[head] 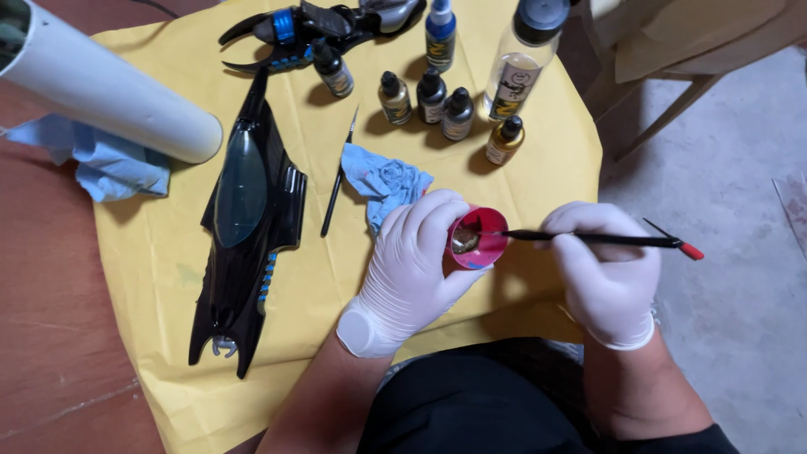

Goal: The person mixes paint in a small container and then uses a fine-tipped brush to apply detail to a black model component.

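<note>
- We hold the small red plastic cup [477, 240] in our left hand [412, 265], white-gloved fingers closed around its wall, mouth tilted toward the right hand, just above the near edge of the yellow paper sheet [160, 252].
- Our right hand [605, 269], also gloved, is closed in a pinch on the thin black paintbrush with a red end cap [605, 240]; its tip sits inside the cup.
- To do this step well, in our judgement, keep the cup steady and tilted, and load only the bristle tip.
- The cup's contents look dark and metallic; we cannot tell more.
- Just beyond the left hand lies a crumpled blue cloth [385, 187], and beside it a second thin black brush [338, 181].
- Left of that lies the long black model vehicle with a tinted canopy [248, 227].
- Farther off stand small dark dropper bottles [431, 99] and a clear bottle with a black cap [521, 59], cut off at the top edge.
- A white plastic tube [109, 88] runs out of view at upper left.
</note>
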